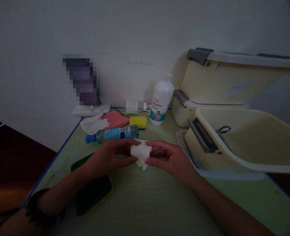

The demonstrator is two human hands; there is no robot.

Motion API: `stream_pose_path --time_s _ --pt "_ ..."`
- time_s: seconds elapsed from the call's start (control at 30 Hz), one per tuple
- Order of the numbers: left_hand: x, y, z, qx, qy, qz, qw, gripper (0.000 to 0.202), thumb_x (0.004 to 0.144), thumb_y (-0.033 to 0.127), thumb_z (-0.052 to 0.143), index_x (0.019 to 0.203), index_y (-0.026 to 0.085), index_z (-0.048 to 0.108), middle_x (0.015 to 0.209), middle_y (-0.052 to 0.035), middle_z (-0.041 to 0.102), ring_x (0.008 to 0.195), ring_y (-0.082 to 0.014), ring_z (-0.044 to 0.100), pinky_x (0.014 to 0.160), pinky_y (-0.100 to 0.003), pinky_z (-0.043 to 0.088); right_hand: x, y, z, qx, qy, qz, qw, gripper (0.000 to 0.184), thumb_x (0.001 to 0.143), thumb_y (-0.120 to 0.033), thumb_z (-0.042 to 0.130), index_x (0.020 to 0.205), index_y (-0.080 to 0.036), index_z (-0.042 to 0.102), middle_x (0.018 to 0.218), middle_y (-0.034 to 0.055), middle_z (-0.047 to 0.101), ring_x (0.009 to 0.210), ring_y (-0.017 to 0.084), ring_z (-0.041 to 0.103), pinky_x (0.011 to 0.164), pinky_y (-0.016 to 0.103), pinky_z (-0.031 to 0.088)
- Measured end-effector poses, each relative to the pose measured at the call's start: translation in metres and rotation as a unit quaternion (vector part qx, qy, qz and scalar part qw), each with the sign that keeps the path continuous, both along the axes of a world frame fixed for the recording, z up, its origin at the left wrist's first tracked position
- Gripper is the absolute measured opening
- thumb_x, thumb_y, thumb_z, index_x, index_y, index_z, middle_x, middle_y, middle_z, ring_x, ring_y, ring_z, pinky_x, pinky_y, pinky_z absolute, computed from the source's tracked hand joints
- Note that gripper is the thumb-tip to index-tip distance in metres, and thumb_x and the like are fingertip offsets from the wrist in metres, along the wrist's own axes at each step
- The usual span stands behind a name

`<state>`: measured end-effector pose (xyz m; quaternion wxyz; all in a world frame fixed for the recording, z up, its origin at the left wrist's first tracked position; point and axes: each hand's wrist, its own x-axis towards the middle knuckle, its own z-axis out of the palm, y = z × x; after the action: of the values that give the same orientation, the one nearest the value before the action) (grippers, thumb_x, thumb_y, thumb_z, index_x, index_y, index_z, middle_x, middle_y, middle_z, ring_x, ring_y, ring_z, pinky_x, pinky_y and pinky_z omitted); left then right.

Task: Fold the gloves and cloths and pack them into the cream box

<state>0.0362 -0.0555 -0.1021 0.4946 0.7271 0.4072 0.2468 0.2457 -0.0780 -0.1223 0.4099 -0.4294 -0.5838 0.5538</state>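
Observation:
Both hands meet over the middle of the green table (145,203). My left hand (110,155) and my right hand (168,157) each pinch one side of a small white wad of gauze or tissue (141,153), held just above the tabletop. The fingers of both hands are closed on it. A dark wristband sits on my left wrist (38,206). Just behind the hands a clear bottle with a blue cap and blue label (112,133) lies on its side.
A dark green pad (92,190) lies under my left forearm. At the back are white cloths (93,118), a red cloth (115,118), a yellow sponge (138,122), a small clear bottle (135,106) and a white upright bottle (161,98). Open cream storage boxes (233,137) fill the right side.

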Motion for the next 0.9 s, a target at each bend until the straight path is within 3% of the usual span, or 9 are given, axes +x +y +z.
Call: stream_pose_path --time_s 0.17,0.27,0.33,0.4,0.47,0.57,0.67,0.9 --pt "0.001 0.0 0.0 0.054 0.04 -0.012 0.998 0.03 0.078 0.026 0.062 0.108 0.019 0.063 0.093 -0.0034 0.069 0.084 -0.0173 0.065 0.079 -0.03 0.052 -0.002 -0.003 0.002 0.153 -0.156 -0.042 0.975 0.026 0.075 -0.024 0.067 0.1 -0.02 0.067 0.08 0.0025 0.067 0.069 0.014 0.063 0.066 0.03 0.053" --pt "0.001 0.0 0.001 0.102 0.052 0.0 0.993 0.023 0.079 0.027 0.061 0.101 0.02 0.066 0.095 -0.0035 0.062 0.084 -0.0161 0.062 0.077 -0.028 0.052 -0.002 -0.005 0.006 0.234 -0.203 -0.078 0.948 0.019 0.074 -0.024 0.069 0.092 -0.021 0.069 0.094 0.0061 0.061 0.086 0.017 0.061 0.075 0.032 0.051" --pt "0.0 0.0 0.003 0.132 0.061 0.003 0.989 0.019 0.08 0.028 0.06 0.096 0.021 0.068 0.099 -0.0037 0.057 0.087 -0.0163 0.059 0.079 -0.028 0.051 -0.003 -0.006 0.007 0.247 -0.207 -0.09 0.942 0.015 0.075 -0.025 0.068 0.089 -0.021 0.067 0.097 0.0061 0.061 0.092 0.018 0.059 0.08 0.033 0.049" --pt "0.0 0.0 0.004 0.119 0.05 0.0 0.992 0.018 0.082 0.029 0.058 0.094 0.02 0.067 0.101 -0.0037 0.057 0.09 -0.0168 0.059 0.08 -0.028 0.05 -0.004 -0.008 0.008 0.213 -0.187 -0.076 0.956 0.012 0.078 -0.027 0.064 0.087 -0.02 0.064 0.088 0.0039 0.065 0.083 0.016 0.061 0.075 0.031 0.05" --pt "0.0 -0.001 0.004 0.055 0.027 -0.006 0.998 0.018 0.084 0.03 0.055 0.096 0.019 0.064 0.096 -0.0031 0.063 0.087 -0.0165 0.061 0.076 -0.027 0.05 -0.006 -0.01 0.007 0.149 -0.149 -0.054 0.976 0.013 0.082 -0.031 0.06 0.089 -0.02 0.06 0.079 0.002 0.067 0.073 0.014 0.063 0.067 0.028 0.05" --pt "0.001 -0.001 0.003 -0.032 0.0 0.001 1.0 0.019 0.084 0.032 0.055 0.095 0.018 0.062 0.082 -0.0011 0.067 0.076 -0.0155 0.063 0.068 -0.026 0.051 -0.01 -0.011 0.004 0.078 -0.075 -0.025 0.994 0.024 0.079 -0.034 0.064 0.097 -0.02 0.056 0.086 0.0033 0.069 0.079 0.015 0.065 0.07 0.029 0.052" --pt "0.002 0.0 0.003 -0.061 -0.03 0.019 0.998 0.017 0.08 0.032 0.06 0.089 0.017 0.062 0.078 -0.0004 0.068 0.071 -0.0149 0.063 0.065 -0.024 0.051 -0.011 -0.01 0.001 0.038 -0.029 -0.011 0.999 0.037 0.067 -0.032 0.074 0.097 -0.021 0.054 0.088 0.0024 0.069 0.08 0.016 0.066 0.073 0.031 0.052" --pt "0.001 0.001 0.007 -0.101 -0.084 0.013 0.991 0.014 0.076 0.027 0.063 0.085 0.016 0.061 0.072 0.0012 0.066 0.065 -0.0123 0.061 0.061 -0.022 0.05 -0.008 -0.005 0.001 -0.023 0.021 0.032 0.999 0.036 0.061 -0.027 0.077 0.089 -0.02 0.055 0.084 0.0008 0.067 0.075 0.014 0.064 0.07 0.029 0.051"
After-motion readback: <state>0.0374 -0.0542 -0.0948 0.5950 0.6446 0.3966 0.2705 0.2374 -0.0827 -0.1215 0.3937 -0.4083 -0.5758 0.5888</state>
